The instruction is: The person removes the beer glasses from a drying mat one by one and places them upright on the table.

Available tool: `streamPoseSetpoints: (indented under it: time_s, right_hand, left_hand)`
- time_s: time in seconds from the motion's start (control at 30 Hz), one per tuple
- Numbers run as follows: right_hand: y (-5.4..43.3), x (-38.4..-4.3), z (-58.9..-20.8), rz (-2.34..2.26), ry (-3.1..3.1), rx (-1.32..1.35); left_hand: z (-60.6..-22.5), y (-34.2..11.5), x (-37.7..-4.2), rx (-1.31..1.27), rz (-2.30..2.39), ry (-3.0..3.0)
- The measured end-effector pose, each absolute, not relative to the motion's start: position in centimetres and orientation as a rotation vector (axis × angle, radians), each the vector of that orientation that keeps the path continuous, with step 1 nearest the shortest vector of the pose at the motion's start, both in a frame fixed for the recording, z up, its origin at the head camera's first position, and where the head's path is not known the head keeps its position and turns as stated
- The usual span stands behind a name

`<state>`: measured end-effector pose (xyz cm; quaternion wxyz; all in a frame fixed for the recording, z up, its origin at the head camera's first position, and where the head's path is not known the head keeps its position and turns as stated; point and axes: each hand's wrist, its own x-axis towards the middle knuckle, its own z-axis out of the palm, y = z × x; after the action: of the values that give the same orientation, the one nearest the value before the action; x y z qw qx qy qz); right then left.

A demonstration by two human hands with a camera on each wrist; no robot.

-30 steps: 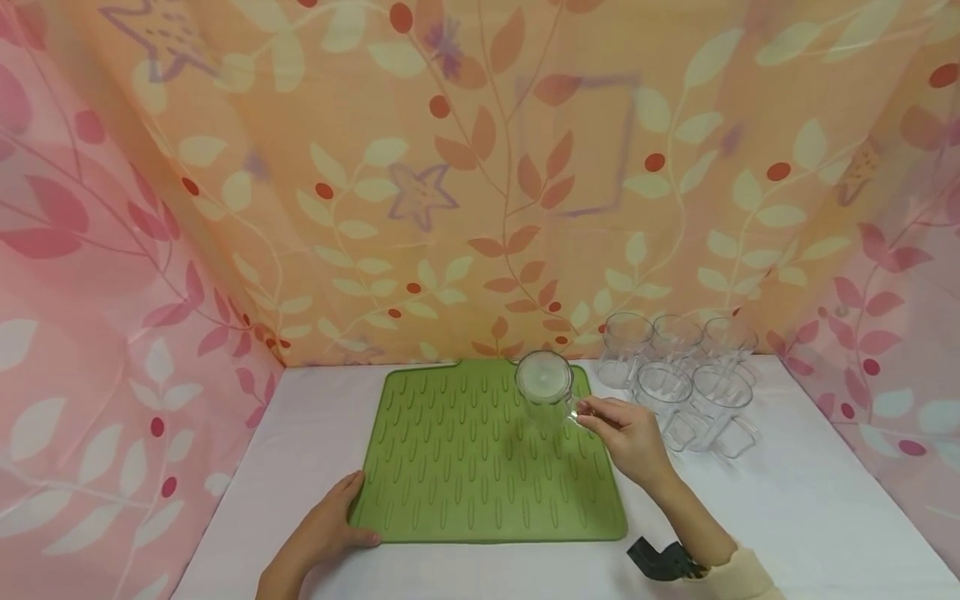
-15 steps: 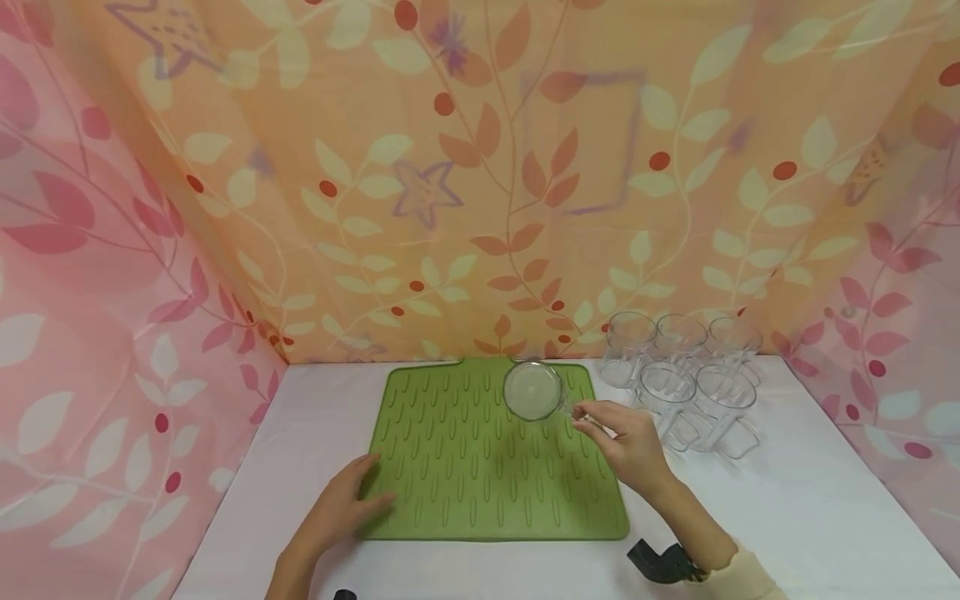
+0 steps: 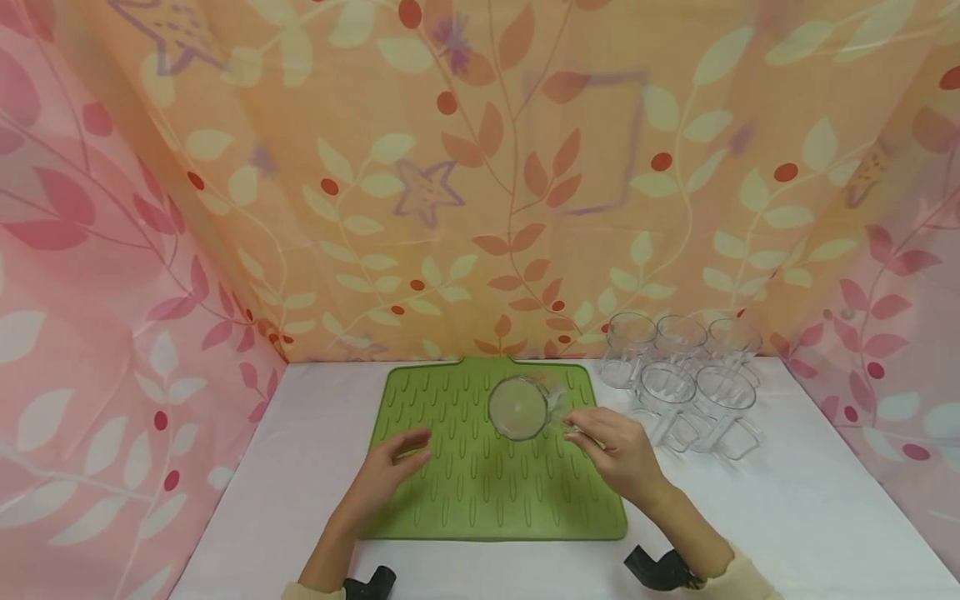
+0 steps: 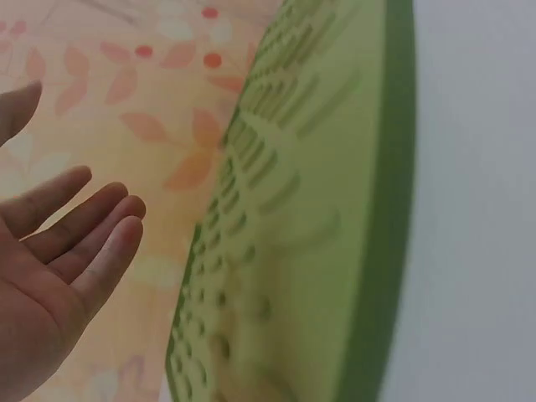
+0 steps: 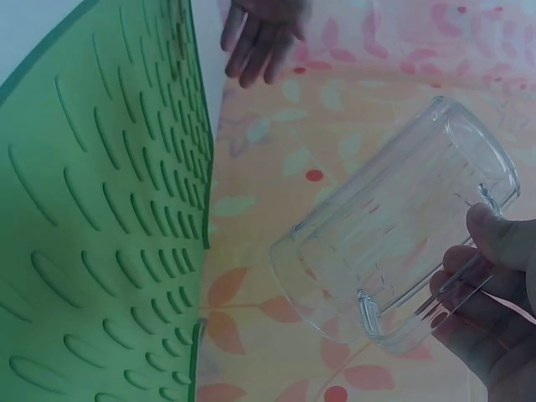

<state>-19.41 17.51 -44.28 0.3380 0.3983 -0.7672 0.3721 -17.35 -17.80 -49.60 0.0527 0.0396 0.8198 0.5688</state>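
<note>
A clear glass mug (image 3: 517, 408) is tilted above the green ribbed drying mat (image 3: 495, 512), one round end facing the head camera. My right hand (image 3: 618, 450) pinches its handle between thumb and fingers. In the right wrist view the mug (image 5: 394, 226) lies slantwise, the thumb on the handle's upper part and the fingers through it. My left hand (image 3: 393, 467) hovers over the mat's left side with fingers loosely extended, apart from the mug. Seen from the left wrist, the left hand (image 4: 67, 260) has its palm turned up and holds nothing.
Several clear glass mugs (image 3: 726, 387) stand upright together on the white table (image 3: 787, 500), right of the mat. A patterned orange curtain (image 3: 495, 167) rises behind, with pink cloth (image 3: 90, 375) at both sides. Black wrist mounts (image 3: 663, 568) sit on the forearms.
My left hand has let go of the mat's left edge and moved right and up over it. The right hand has brought the mug left and toward me, turning it.
</note>
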Motion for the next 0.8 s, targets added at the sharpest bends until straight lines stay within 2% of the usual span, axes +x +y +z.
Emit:
streamPoseSetpoints:
  time_s: [0.8]
  right_hand:
    - [15.8,-19.3,-45.2,0.760,-1.754,1.141]
  left_hand:
    - [-46.9,-12.6,-19.7,0.134,2.049,2.156]
